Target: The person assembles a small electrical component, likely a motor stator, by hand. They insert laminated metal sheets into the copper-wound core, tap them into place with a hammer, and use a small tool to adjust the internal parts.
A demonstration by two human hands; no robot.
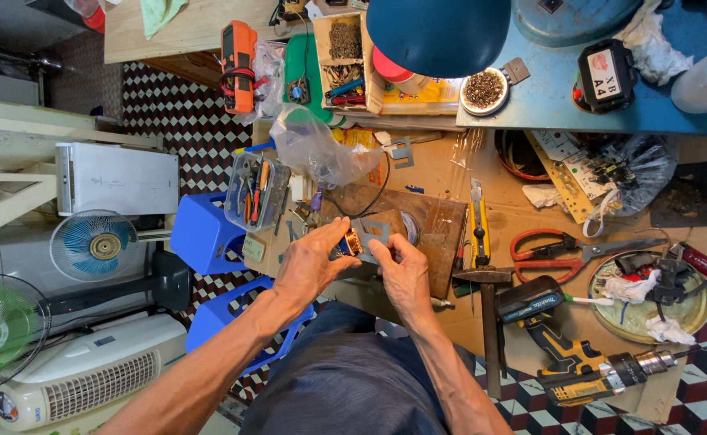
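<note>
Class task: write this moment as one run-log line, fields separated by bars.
left hand: grips small coppery part | right hand: holds flat grey metal bracket | nearby: hammer, red-handled scissors, cordless drill | surface: cluttered workbench

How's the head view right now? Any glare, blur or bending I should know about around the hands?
Head view: even light, soft shadows, no strong glare. Left hand, right hand and the grey metal piece they hold look sharp. Wide-angle bending shows at the edges, near the fans and drill. The blue lamp shade blocks some of the bench top.

Scissors point(559, 251) red-handled, drill point(579, 366) yellow/blk, stool point(204, 234) blue (floor point(184, 121) checkered).
</note>
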